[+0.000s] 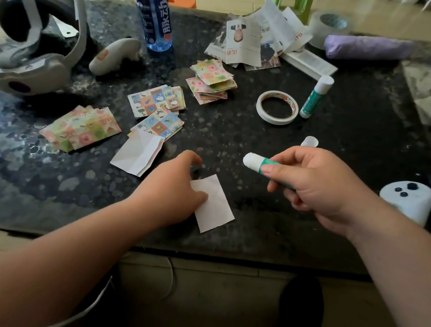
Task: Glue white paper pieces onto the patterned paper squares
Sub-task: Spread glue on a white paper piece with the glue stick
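**Spotter:** What do you see, biggest first?

**Operator:** I'm looking at the dark speckled bench. Its near edge runs across just below both forearms. A grey headset fills the far left. I count four heaps of patterned paper squares: one at left, two in the middle, and one farther back.

**Spotter:** Any open room?

**Operator:** I see bare surface in front of the right hand and along the near edge on both sides. A tape ring and a capped spare stick lie well behind it.

**Spotter:** Hands?

**Operator:** My left hand lies flat with the fingers relaxed. Its thumb presses the left edge of a white paper piece, which lies tilted on the bench near the front edge. My right hand is curled round a green glue stick, held above the surface with its white tip bare and pointing left, apart from the piece.

**Spotter:** Smaller bits?

**Operator:** Folded white sheets touch the lower middle heap. The clear cap lies just behind my right knuckles.
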{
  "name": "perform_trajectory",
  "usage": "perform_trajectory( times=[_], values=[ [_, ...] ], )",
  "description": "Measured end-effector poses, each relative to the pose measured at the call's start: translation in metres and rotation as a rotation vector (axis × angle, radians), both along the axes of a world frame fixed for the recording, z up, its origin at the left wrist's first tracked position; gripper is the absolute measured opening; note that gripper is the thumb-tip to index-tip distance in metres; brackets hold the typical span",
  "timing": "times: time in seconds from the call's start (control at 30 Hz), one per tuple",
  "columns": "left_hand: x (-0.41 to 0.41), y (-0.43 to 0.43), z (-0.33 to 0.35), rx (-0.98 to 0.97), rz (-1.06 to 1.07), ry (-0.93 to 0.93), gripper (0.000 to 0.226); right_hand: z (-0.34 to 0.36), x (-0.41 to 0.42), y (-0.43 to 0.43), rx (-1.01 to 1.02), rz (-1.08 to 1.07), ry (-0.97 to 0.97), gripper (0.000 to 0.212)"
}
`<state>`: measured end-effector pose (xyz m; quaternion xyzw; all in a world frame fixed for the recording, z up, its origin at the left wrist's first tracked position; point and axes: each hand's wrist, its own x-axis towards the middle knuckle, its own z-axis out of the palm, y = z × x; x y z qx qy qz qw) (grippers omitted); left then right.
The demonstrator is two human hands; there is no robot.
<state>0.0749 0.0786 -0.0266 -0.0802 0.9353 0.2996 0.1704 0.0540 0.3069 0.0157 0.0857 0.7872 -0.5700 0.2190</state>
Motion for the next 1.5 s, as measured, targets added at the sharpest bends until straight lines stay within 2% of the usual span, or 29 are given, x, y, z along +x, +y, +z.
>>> perform_trajectory(
  times=[0.13, 0.3, 0.47, 0.6, 0.83, 1.3, 1.5],
  values=[
    [0.010, -0.004, -0.006, -0.143, -0.113, 0.138, 0.055, -0.008, -0.003, -0.011, 0.371, 0.183, 0.161, 0.014],
    [0.014, -0.014, -0.010, -0.168, -0.206, 0.205, 0.047, -0.009, -0.003, -0.033, 0.479, 0.316, 0.212, 0.016],
    [0.021, -0.020, -0.013, -0.149, -0.271, 0.179, 0.056, -0.011, -0.002, -0.050, 0.582, 0.385, 0.248, 0.011],
    [0.023, -0.024, -0.015, -0.112, -0.271, 0.163, 0.064, -0.015, -0.003, -0.058, 0.627, 0.405, 0.273, 0.013],
    [0.019, -0.025, -0.019, -0.121, -0.288, 0.142, 0.063, -0.020, -0.006, -0.066, 0.664, 0.386, 0.270, 0.014],
    [0.017, -0.024, -0.015, -0.146, -0.306, 0.113, 0.061, 0.004, 0.003, -0.057, 0.808, 0.539, 0.077, 0.004],
    [0.016, -0.023, -0.013, -0.153, -0.304, 0.100, 0.061, 0.006, 0.009, -0.050, 0.834, 0.592, 0.073, 0.005]
  ],
)
